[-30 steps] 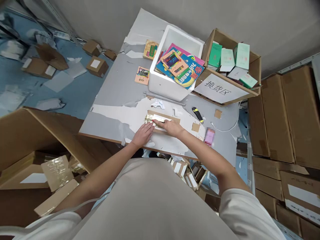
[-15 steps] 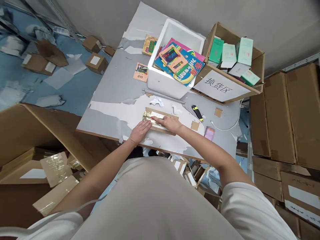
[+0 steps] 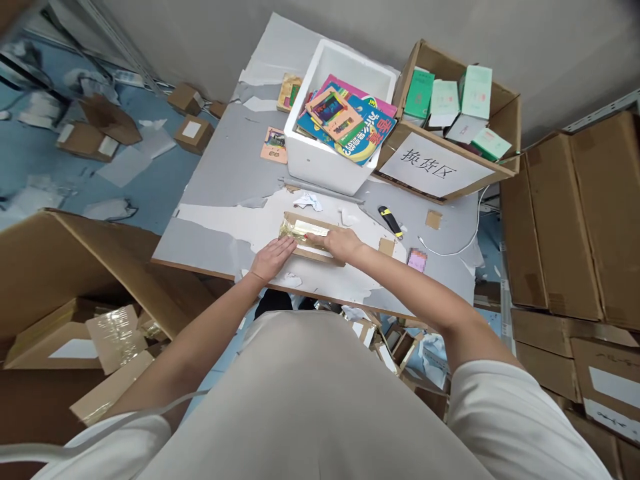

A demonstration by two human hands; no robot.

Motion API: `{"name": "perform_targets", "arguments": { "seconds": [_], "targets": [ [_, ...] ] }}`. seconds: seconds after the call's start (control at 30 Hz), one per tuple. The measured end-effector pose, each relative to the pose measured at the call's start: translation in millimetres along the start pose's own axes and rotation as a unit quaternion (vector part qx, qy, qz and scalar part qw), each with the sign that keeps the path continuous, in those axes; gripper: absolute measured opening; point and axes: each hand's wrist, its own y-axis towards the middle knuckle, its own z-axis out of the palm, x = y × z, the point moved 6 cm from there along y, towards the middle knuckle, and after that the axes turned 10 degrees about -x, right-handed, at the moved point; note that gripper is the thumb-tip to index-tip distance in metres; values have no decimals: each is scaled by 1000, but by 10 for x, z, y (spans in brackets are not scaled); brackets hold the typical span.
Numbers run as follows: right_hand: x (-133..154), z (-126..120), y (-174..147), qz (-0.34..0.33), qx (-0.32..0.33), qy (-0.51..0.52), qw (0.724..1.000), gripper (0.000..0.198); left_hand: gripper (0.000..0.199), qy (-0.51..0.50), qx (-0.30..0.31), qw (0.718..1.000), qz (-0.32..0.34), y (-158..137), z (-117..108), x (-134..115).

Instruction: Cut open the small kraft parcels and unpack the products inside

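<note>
A small cardboard box (image 3: pixel 324 256) lies on the table near its front edge, with shiny clear tape over its left end and a white label on top. My left hand (image 3: pixel 273 259) rests flat against the box's left near corner, fingers stretched out. My right hand (image 3: pixel 343 245) is curled over the top of the box, its index finger pointing left along the tape. A small red spot shows at that fingertip; what the fingers hold, if anything, is hidden. Behind the right hand lies a black and yellow utility knife (image 3: pixel 391 222), apart from both hands.
At the back stand a white foam box (image 3: pixel 320 163) with books and a carton (image 3: pixel 463 181) of green and white boxes. Paper scraps (image 3: pixel 308 201), cardboard pieces (image 3: pixel 433 219) and a white cable (image 3: pixel 450 254) lie about. A large open carton (image 3: pixel 110 260) is at left, stacked cartons (image 3: pixel 565 220) at right.
The view has shifted slightly. My hands keep about the same places on the box, my right index finger still on its taped top.
</note>
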Motion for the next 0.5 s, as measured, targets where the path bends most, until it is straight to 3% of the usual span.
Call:
{"name": "perform_targets", "arguments": {
  "seconds": [0.23, 0.5],
  "targets": [
    [-464, 142, -555, 58, 38, 10, 998, 66, 40, -2, -17, 1000, -26, -5, -1, 17],
    [-783, 342, -1181, 108, -33, 32, 993, 72, 37, 11, -22, 1000, -19, 27, -2, 16]
  ]
}}
